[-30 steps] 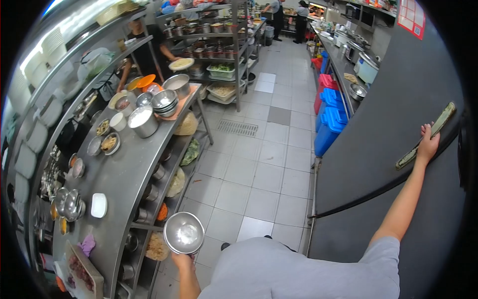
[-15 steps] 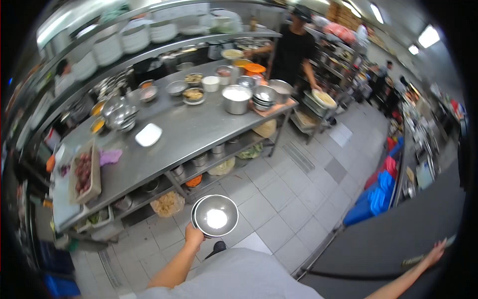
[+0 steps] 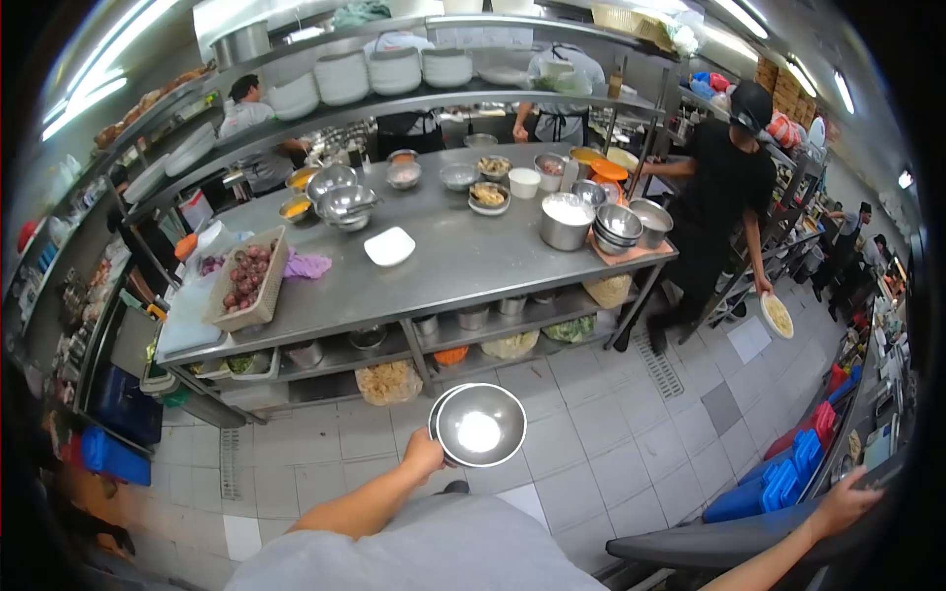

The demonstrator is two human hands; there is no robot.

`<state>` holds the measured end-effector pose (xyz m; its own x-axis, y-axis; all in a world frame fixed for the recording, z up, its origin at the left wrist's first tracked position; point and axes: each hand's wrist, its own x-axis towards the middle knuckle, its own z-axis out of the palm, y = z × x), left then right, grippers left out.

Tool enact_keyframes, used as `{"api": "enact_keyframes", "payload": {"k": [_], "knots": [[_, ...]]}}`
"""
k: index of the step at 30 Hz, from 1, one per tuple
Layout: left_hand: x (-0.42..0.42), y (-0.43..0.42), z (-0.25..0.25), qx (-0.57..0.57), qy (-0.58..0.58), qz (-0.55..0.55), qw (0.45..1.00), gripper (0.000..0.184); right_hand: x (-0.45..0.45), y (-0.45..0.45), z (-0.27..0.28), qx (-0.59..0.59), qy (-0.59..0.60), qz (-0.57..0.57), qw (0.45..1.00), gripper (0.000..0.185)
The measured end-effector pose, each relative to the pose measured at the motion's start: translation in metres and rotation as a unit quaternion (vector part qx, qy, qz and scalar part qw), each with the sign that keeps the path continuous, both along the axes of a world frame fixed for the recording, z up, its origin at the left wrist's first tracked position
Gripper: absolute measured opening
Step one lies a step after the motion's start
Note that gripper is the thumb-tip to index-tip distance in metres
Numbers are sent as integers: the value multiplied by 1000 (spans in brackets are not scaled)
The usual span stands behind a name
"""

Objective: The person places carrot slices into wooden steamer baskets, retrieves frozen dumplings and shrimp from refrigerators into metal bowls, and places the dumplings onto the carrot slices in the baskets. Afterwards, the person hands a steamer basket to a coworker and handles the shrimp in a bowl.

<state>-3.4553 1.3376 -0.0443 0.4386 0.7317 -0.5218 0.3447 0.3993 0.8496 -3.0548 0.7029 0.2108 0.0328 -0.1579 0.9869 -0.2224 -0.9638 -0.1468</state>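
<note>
While the left hand (image 3: 425, 452) grasped a nested pair of metal bowls (image 3: 480, 419) by their near-left rim, the right hand (image 3: 847, 502) was at the far end of a dark grey door (image 3: 724, 542), its fingers partly bent; I could not tell whether they gripped the edge. The held bowls hung above the tiled floor (image 3: 611, 433), in front of the person's body and apart from the steel bench (image 3: 473, 256). The upper bowl's inside caught a bright glare.

On the bench, a white dish (image 3: 390, 246) sat near the front edge. To its left, a purple cloth (image 3: 308, 265) lay just beside a pale basket (image 3: 266, 313) of red onions (image 3: 246, 279). Towards the right end, a metal pot (image 3: 567, 238) with white contents stood near a stack of steel bowls (image 3: 617, 227). On the lower shelf (image 3: 320, 362) was a bag of pale food (image 3: 388, 382). Past the bench's right end, a co-worker in black (image 3: 724, 187) held a plate of yellowish food (image 3: 777, 317). Blue bins (image 3: 783, 483) stood near the right hand.
</note>
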Motion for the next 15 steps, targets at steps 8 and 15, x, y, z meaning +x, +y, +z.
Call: {"api": "enact_keyframes", "payload": {"k": [8,15], "knots": [[-17,-4,13,19,-19,31,999,21,87,84,-5,-25,1,110,994,78],[-49,-20,-5,22,-12,87,996,21,121,104,-6,-12,19,86,996,79]]}}
